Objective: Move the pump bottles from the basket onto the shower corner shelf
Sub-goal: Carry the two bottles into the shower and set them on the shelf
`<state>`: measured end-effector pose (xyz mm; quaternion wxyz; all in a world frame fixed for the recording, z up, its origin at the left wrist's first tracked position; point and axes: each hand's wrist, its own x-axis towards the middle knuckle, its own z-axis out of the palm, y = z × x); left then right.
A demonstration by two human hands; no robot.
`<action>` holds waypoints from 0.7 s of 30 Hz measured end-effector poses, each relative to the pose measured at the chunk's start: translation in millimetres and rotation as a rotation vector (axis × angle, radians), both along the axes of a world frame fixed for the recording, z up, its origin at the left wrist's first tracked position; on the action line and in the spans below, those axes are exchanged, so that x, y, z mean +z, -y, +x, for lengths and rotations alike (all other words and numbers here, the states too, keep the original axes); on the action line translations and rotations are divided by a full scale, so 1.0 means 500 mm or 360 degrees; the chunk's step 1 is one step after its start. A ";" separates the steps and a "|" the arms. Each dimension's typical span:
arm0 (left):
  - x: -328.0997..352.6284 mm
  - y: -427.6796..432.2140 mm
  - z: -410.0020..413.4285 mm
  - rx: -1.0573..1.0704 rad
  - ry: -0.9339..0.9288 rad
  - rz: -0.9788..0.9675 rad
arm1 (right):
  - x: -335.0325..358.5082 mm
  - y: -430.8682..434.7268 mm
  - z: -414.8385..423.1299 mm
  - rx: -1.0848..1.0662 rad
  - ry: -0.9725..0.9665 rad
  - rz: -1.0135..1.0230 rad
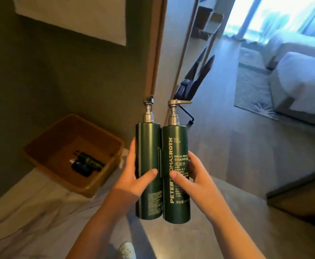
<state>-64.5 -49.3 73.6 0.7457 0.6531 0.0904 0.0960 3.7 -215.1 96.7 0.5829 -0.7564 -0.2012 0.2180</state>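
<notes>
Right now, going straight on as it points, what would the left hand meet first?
Probably the brown wooden door frame ahead, depth unclear; the left hand grips a dark green pump bottle.

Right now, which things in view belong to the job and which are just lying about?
Job: green pump bottle in left hand; shampoo pump bottle in right hand; brown basket, small dark items inside.
Lying about: upright vacuum; patterned rug; white bedding.

2 upright pump bottles (150, 146) in hands (132, 178)
</notes>
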 end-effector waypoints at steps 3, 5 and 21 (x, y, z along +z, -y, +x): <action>0.005 0.153 0.020 -0.0231 -0.0006 0.0004 | -0.002 0.172 -0.032 -0.0267 0.0014 0.0051; 0.006 0.270 0.020 -0.0409 0.0003 0.0096 | 0.000 0.298 -0.069 -0.0453 0.0009 0.0054; 0.051 1.019 -0.060 -0.1626 0.0169 0.0457 | 0.015 1.021 -0.466 -0.2090 0.0076 0.0217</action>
